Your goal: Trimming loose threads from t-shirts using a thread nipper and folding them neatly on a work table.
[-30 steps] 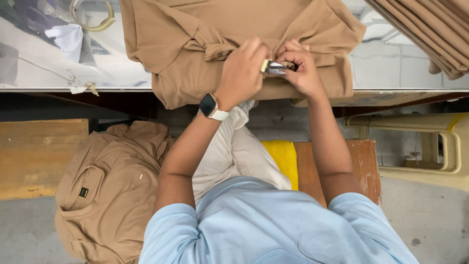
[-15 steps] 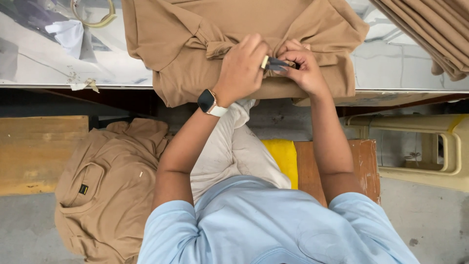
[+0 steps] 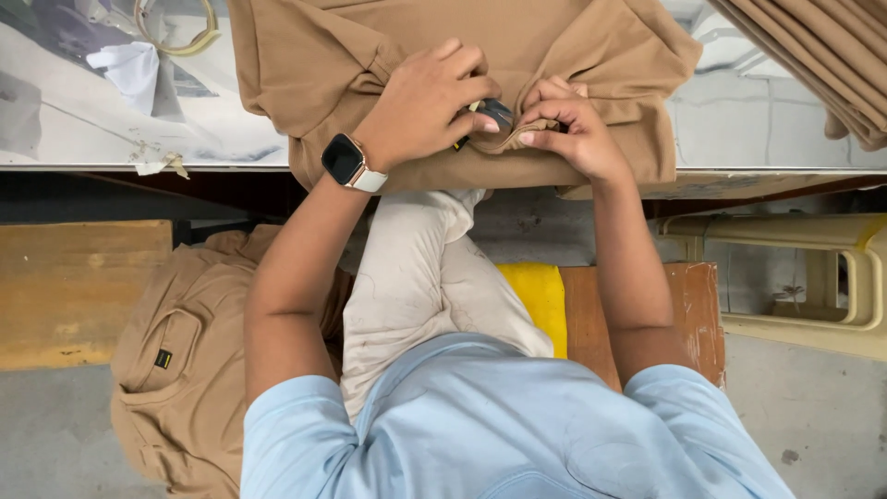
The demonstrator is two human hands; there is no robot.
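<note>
A small dark tool (image 3: 492, 114) is being mostly hidden under the left hand (image 3: 420, 102), whose fingers are being curled around it; its kind cannot be told. The tan garment (image 3: 573, 46), cut off at the top edge, is lying on the table (image 3: 776, 120), its hem being pinched by the right hand (image 3: 564, 129) just beside the tool.

Bright, even daylight; sharp focus

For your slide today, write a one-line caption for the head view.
Left hand grips a small dark tool while right hand pinches tan garment on table.
</note>
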